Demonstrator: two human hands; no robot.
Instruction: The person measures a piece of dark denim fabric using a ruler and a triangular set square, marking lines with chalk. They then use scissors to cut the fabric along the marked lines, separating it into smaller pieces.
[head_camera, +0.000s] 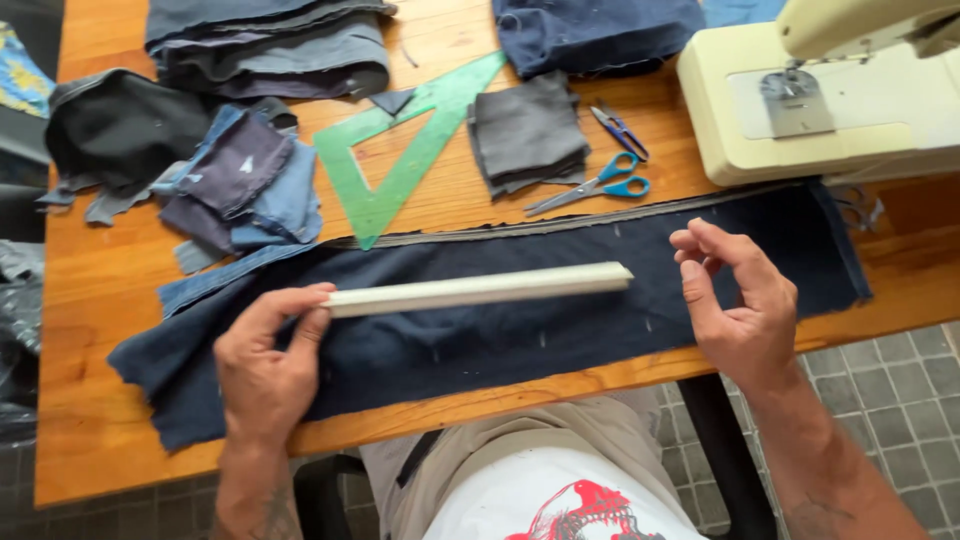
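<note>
Wooden table (100, 300) fills most of frame; grey tiled floor (900, 390) lower right. Long dark blue denim strip (500, 330) lies across the table's near edge. Cream sewing machine (800, 100) upper right. Fabric stacks (270, 40) upper left, green set square (400, 150) centre top, blue-handled scissors (590, 185) beside it. Pale ruler (480, 288) rests on the strip, centre. Left hand (265, 370) pinches its left end; right hand (740, 300) hovers loose, fingers curled, holding nothing.

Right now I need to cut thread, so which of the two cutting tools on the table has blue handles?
The larger scissors, lying closed beside the green set square. The small thread snips just above them are darker and have no ring handles.
</note>
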